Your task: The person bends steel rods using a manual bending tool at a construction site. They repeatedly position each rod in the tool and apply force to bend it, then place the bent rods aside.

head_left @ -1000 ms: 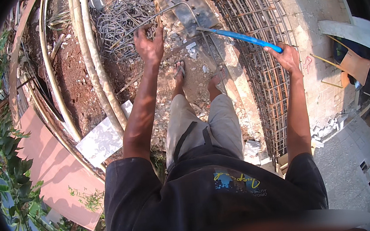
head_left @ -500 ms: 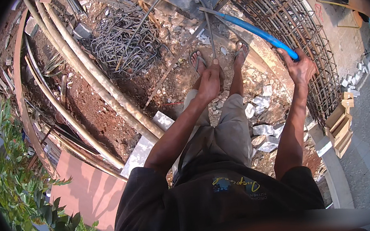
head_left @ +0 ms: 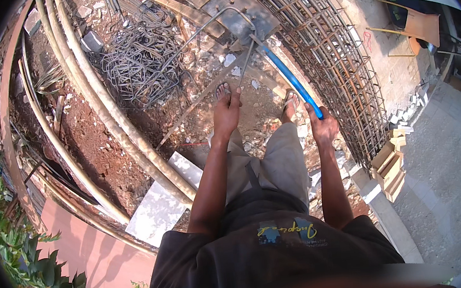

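My left hand is closed at the near end of a bent steel rod, thumb and fingers pinching it. From there the rod runs away from me, turns at a corner and slopes back toward the left. The fist of my right hand is wrapped round the end of a bending lever with a blue sleeve. Its bare metal head meets the rod near a dark metal plate with upright pegs. Exactly how the head engages the rod is too small to tell.
A tangled heap of bent wire pieces lies at the far left, beside long poles. Along the right stretches a rebar cage. Pale rubble, a white slab and wooden blocks lie nearer me.
My right hand has swung the blue lever inward, left and toward me. My left hand has shifted left with the rod end. The whole view has moved slightly too.
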Available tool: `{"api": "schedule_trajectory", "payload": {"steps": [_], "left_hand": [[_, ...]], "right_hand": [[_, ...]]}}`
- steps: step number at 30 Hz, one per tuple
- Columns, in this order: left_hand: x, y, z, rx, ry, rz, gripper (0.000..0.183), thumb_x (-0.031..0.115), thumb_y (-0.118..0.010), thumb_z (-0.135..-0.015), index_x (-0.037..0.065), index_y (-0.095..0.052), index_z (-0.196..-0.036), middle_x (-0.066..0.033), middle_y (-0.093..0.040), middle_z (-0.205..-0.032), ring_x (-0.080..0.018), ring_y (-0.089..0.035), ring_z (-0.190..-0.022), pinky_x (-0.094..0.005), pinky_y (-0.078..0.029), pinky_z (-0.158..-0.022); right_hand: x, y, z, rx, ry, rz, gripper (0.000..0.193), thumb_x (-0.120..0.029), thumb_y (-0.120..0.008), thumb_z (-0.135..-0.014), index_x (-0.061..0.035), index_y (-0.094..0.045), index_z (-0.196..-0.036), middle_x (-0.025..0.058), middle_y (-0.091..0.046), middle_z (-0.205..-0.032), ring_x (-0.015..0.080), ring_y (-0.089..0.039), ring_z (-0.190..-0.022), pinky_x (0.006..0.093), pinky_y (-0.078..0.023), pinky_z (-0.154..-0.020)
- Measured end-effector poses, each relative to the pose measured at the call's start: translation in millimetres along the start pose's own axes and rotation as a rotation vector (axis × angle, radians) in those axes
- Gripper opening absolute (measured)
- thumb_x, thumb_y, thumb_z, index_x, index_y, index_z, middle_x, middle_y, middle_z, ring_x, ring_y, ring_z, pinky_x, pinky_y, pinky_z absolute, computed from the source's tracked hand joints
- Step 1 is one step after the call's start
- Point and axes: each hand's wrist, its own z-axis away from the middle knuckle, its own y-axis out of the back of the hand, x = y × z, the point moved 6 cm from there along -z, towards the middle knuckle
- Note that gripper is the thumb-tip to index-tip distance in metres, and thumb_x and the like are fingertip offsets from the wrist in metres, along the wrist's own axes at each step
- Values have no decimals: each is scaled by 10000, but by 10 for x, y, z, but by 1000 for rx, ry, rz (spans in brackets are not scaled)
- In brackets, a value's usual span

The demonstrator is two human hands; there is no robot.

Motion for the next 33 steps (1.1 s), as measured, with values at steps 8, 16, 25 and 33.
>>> {"api": "schedule_trajectory", "payload": {"steps": [8,16,25,33], "left_hand": [[143,-91,299,369,52,-68,469,474,-757,-992,6,-791,-996,-187,-729,-759,-217,-680,-659,-384,-541,-684],[138,-270,308,698,10,225,460,407,-866,-933,-48,-801,-936,-33,-690,-730,-121,-586,-711,-295,-478,-681],[-71,-13,122,615,-117,347,263,177,-917,-896,-42,-831,-1012,-66,-782,-852,-84,-642,-752,-234,-476,-684],[125,797,-485,532,15,21,259,130,-972,-808,-9,-818,-962,-87,-804,-887,-116,-715,-778,-270,-563,-727]], "right_hand": [[69,-182,-454,-879,238,-136,453,-470,-802,-980,-25,-736,-935,26,-604,-599,108,-588,-520,313,-473,-516],[227,-682,-548,-1270,78,-555,359,-365,-718,-1068,-38,-659,-931,-16,-547,-581,73,-540,-463,278,-450,-451],[320,-846,-289,-1182,80,-542,314,-304,-766,-1025,-18,-697,-915,-12,-607,-621,55,-573,-497,258,-456,-465],[-244,-1603,723,-1083,-64,-991,239,-215,-798,-1008,-27,-693,-906,-24,-604,-625,44,-584,-524,260,-445,-476]]}}
